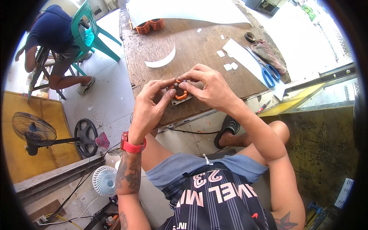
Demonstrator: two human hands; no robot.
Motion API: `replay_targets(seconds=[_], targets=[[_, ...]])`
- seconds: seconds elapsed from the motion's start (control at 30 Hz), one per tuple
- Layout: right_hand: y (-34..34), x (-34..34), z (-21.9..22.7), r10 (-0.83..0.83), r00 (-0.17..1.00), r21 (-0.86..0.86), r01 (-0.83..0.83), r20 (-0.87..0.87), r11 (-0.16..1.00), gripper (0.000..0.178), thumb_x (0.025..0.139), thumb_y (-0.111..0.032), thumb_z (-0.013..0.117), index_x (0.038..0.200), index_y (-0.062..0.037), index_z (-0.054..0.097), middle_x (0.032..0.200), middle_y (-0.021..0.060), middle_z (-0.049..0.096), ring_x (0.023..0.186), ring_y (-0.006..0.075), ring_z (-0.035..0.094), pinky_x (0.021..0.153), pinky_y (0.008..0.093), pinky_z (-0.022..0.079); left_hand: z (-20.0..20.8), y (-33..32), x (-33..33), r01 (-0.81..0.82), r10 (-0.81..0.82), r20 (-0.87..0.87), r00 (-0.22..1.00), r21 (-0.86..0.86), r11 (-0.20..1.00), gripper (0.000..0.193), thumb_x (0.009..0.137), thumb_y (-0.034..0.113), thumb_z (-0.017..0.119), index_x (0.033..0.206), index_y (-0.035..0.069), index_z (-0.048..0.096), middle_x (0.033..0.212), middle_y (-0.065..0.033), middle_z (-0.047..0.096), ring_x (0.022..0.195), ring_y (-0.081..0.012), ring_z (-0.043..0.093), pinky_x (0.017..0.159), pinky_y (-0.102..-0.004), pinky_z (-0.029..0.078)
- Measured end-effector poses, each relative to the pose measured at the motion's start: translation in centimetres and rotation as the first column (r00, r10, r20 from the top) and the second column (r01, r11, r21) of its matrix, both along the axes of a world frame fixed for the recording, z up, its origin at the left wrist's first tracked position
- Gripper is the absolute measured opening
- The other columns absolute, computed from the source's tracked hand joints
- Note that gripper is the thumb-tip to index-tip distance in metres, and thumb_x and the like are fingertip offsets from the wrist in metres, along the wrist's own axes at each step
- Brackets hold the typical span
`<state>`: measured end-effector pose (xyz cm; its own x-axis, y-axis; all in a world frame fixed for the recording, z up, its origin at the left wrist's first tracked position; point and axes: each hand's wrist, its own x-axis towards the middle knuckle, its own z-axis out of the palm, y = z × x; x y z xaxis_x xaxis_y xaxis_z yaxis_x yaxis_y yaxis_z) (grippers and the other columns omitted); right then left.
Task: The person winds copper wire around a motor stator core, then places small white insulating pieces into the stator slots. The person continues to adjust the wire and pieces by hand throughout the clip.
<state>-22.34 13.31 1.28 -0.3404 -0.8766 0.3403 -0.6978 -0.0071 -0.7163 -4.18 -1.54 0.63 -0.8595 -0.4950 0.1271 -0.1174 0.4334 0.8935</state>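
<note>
Both my hands meet at the near edge of the wooden table (165,92), around a small orange ring-shaped part (180,97) with a dark middle and a pale, flat corner under it. My left hand (153,99) pinches its left side between thumb and fingers. From the other side, my right hand (205,84) grips its upper rim with thumb and bent fingertips. The fingers partly cover the part, so its exact kind is unclear. Just beyond my hands lies a curved white paper strip (163,59).
Blue-handled scissors (268,73) rest on a white strip at right, beside a dark tape roll (250,36) and a crumpled cloth (270,53). Orange-brown round parts (149,26) stand near a large white sheet (188,11). A person (57,30) sits left, beside a green chair (90,34).
</note>
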Motion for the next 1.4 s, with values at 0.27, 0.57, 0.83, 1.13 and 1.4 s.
replay_targets(seconds=[0.27, 0.57, 0.83, 1.13, 1.4], targets=[[0.3, -0.4, -0.7, 0.081, 0.994, -0.003, -0.081, 0.076, 0.997, 0.029, 0.102, -0.020, 0.073, 0.126, -0.0062, 0.074, 0.112, 0.0148, 0.068, 0.099, 0.0349, 0.072, 0.089, 0.0425, 0.059, -1.7, 0.3, -0.1, -0.049, 0.026, -0.129, 0.991, -0.178, 0.983, 0.035, 0.095, 0.017, 0.082, 0.130, 0.012, 0.078, 0.127, -0.0105, 0.075, 0.115, -0.0286, 0.069, 0.100, -0.0393, 0.055], [0.5, -3.0, -0.2, 0.297, 0.955, 0.068, -0.295, -0.026, 0.953, 0.041, 0.099, -0.025, 0.076, 0.138, -0.0128, 0.072, 0.120, 0.0139, 0.069, 0.109, 0.0336, 0.071, 0.095, 0.0427, 0.058, -2.3, 0.8, 0.4, -0.064, 0.015, -0.148, 0.989, -0.328, 0.943, 0.048, 0.083, 0.010, 0.091, 0.129, 0.008, 0.077, 0.131, -0.0120, 0.074, 0.118, -0.0275, 0.071, 0.103, -0.0399, 0.057], [0.5, -2.7, -2.1, 0.252, 0.956, -0.087, -0.267, -0.149, 0.960, 0.040, 0.095, -0.022, 0.081, 0.134, -0.0122, 0.075, 0.116, 0.0111, 0.075, 0.105, 0.0313, 0.073, 0.091, 0.0401, 0.060, -2.0, 0.1, 0.5, 0.023, -0.073, -0.141, 0.987, -0.328, 0.945, 0.051, 0.086, 0.008, 0.088, 0.134, 0.005, 0.073, 0.134, -0.0112, 0.073, 0.120, -0.0253, 0.069, 0.102, -0.0377, 0.057], [0.7, -3.0, -1.4, 0.262, 0.960, 0.011, -0.264, 0.099, 0.964, 0.038, 0.097, -0.019, 0.079, 0.134, -0.0140, 0.074, 0.118, 0.0121, 0.075, 0.105, 0.0309, 0.074, 0.093, 0.0410, 0.060, -0.9, -1.9, 0.0, 0.156, -0.153, -0.030, 0.988, 0.230, 0.961, 0.044, 0.096, 0.003, 0.080, 0.138, -0.001, 0.068, 0.135, -0.0092, 0.064, 0.115, -0.0175, 0.070, 0.098, -0.0306, 0.059], [0.9, -3.2, -0.3, 0.372, 0.928, 0.082, -0.373, 0.024, 0.924, 0.021, 0.102, -0.021, 0.073, 0.122, -0.0126, 0.074, 0.123, 0.0138, 0.064, 0.112, 0.0343, 0.068, 0.095, 0.0423, 0.058, -1.2, 2.0, 0.4, -0.059, 0.032, -0.130, 0.991, -0.213, 0.975, 0.026, 0.088, 0.014, 0.088, 0.111, 0.012, 0.079, 0.126, -0.0137, 0.069, 0.117, -0.0319, 0.068, 0.095, -0.0417, 0.058]])
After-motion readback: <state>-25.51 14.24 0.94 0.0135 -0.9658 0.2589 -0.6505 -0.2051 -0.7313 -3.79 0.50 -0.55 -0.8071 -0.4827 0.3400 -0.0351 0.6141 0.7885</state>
